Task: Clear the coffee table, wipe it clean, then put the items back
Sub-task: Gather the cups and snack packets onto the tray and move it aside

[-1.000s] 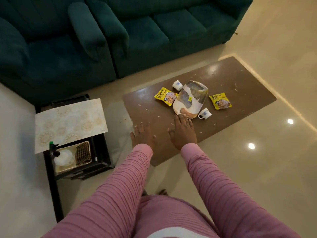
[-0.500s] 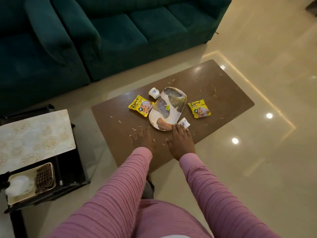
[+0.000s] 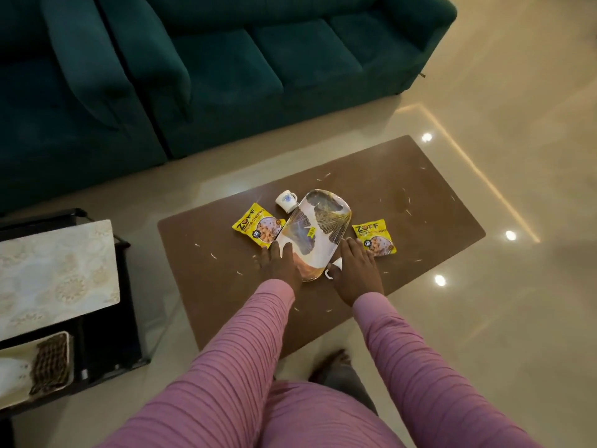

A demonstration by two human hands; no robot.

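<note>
A brown coffee table carries an oval patterned tray, two yellow snack packets and two small white cups. One cup lies beyond the tray's left end. The other cup sits mostly hidden under my right hand, which lies over it with straight fingers by the tray's right edge. My left hand rests flat at the tray's near left edge, fingers straight. Pale crumbs are scattered over the tabletop.
A dark side stand at the left has a patterned mat on top and a lower tray with a brown woven cloth. Green sofas stand behind the table. My foot is on the shiny floor.
Both hands moved forward from the table's near part to the tray's sides. The right hand now covers the near cup.
</note>
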